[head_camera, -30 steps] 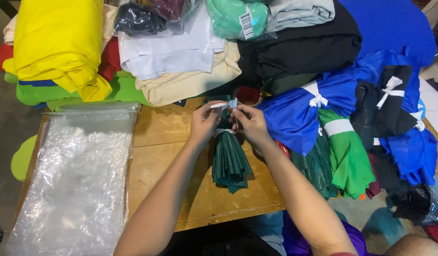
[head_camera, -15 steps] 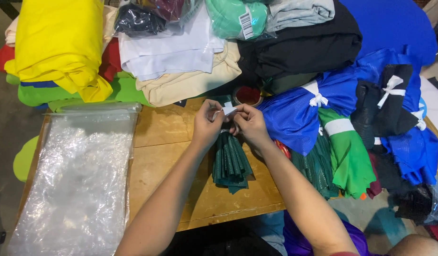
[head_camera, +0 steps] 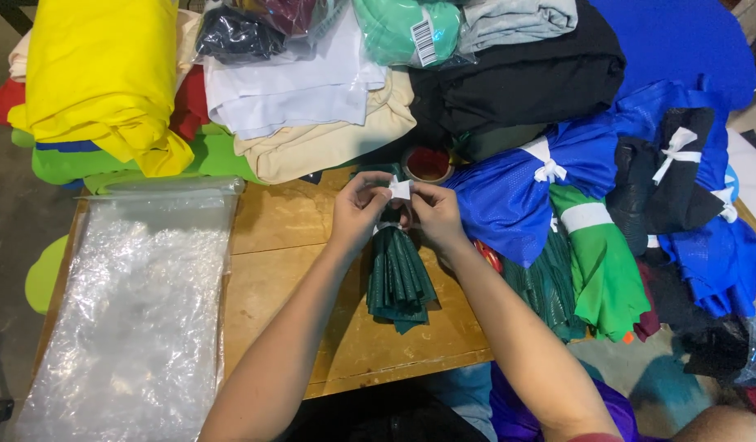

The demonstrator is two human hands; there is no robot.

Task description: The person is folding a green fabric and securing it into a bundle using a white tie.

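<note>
The bundle of cloth (head_camera: 400, 280) is dark green and its tie strip (head_camera: 400, 190) is white. The desk (head_camera: 288, 245) is light brown wood. The folded fabric (head_camera: 99, 78) on the far left is bright yellow. The mesh bundle (head_camera: 517, 200) is royal blue with a white tie. The plastic bags (head_camera: 136, 327) are clear and colourless. The tape roll (head_camera: 428, 164) looks red inside.

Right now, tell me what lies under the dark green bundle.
The dark green bundle rests on the bare wooden table. Both hands, left hand and right hand, cover its tied top; anything beneath the cloth is hidden.
</note>
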